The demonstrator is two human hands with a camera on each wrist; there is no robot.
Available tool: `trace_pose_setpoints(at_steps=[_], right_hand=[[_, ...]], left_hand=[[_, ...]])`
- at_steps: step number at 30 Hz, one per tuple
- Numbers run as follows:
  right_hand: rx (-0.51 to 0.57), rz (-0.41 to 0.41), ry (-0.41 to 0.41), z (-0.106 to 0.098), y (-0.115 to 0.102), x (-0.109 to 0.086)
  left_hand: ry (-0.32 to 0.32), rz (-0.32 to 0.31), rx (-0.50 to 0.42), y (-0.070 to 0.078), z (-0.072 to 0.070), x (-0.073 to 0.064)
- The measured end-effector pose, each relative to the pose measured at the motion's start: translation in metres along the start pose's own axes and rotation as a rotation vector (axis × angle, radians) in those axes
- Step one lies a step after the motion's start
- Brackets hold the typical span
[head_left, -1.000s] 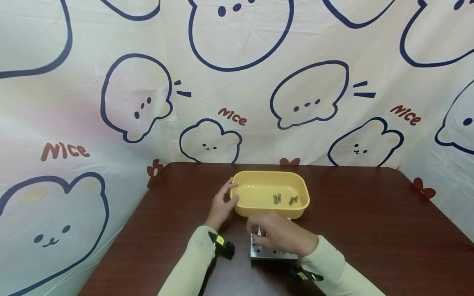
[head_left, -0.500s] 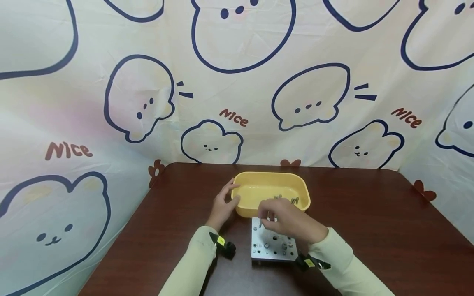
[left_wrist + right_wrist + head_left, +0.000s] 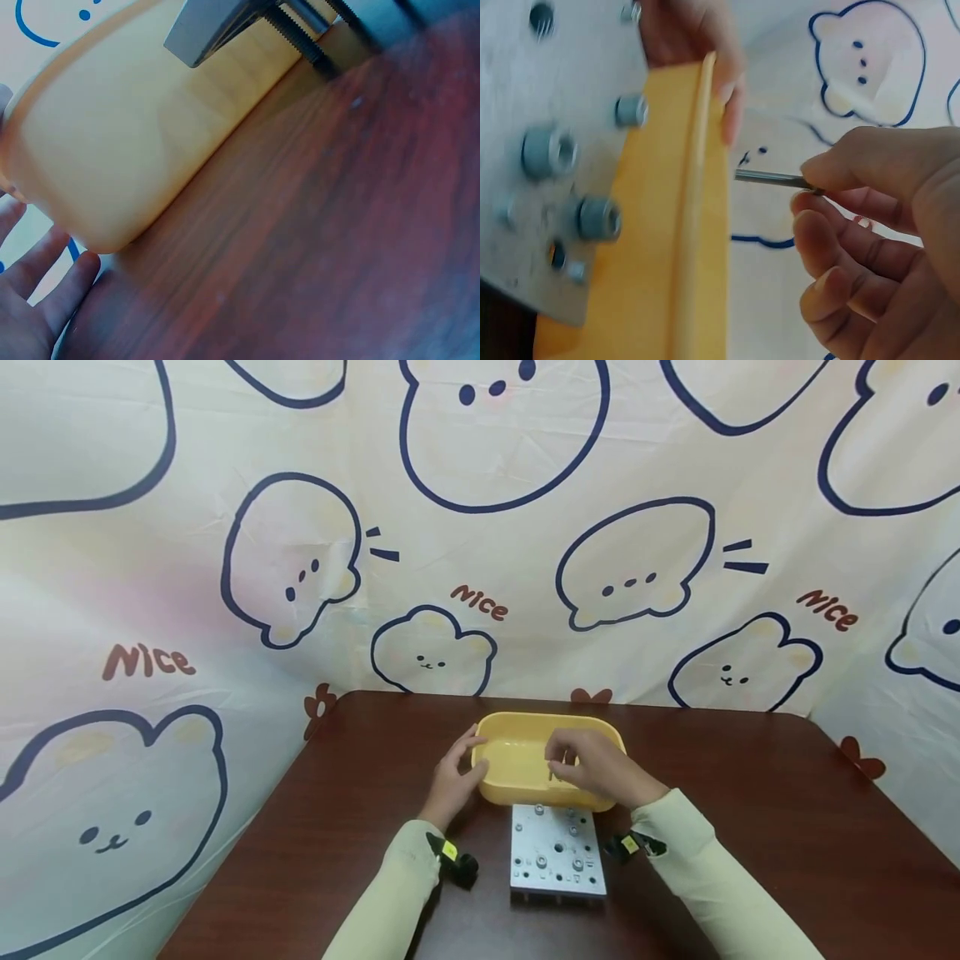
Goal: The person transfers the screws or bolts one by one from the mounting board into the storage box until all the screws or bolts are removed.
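Observation:
A yellow plastic tub (image 3: 517, 794) stands in the middle of the table in the head view. My left hand (image 3: 452, 779) holds its left end, thumb and forefinger over the rim while other fingers (image 3: 67, 289) spread outside it. Over the tub's right part, my right hand (image 3: 598, 767) pinches a slim metal pin (image 3: 769, 178) between thumb and forefinger; the pin's free end sticks out past the fingertips. Just in front of the tub lies a silver metal plate (image 3: 538, 843) with holes and several socket-head screws (image 3: 549, 152) in it. The right hand hides the small metal pieces in the tub.
The plate stands raised on threaded legs (image 3: 296, 34), close against the tub's near wall. Brown table (image 3: 712, 793) surrounds both. Behind it hangs a white cloth (image 3: 525, 568) with cartoon drawings.
My right hand has lifted from the plate and moved forward and right over the tub, carrying the pin. The plate's top has come into full view. The left hand has stayed at the rim.

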State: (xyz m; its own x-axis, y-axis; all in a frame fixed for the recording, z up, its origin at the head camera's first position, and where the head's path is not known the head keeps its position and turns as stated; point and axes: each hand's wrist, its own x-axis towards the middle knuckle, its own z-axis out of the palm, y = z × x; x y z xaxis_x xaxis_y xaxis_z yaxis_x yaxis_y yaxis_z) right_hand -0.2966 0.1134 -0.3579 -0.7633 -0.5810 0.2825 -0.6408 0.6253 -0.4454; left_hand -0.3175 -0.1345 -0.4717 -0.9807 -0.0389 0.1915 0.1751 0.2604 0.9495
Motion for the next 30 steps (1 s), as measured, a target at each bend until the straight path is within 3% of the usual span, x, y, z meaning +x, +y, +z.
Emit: trace_pose_setpoints(at_steps=[16, 23, 30], right_hand=[[0.120, 0.235, -0.018, 0.026, 0.051, 0.027], [0.132, 0.280, -0.009, 0.034, 0.069, 0.032], [0.142, 0.269, -0.027, 0.040, 0.080, 0.032]], left_hand=[[0.003, 0.016, 0.004, 0.000, 0.001, 0.000], [0.012, -0.005, 0.019, 0.001, 0.002, 0.001], [0.011, 0.029, 0.010, 0.000, 0.001, 0.000]])
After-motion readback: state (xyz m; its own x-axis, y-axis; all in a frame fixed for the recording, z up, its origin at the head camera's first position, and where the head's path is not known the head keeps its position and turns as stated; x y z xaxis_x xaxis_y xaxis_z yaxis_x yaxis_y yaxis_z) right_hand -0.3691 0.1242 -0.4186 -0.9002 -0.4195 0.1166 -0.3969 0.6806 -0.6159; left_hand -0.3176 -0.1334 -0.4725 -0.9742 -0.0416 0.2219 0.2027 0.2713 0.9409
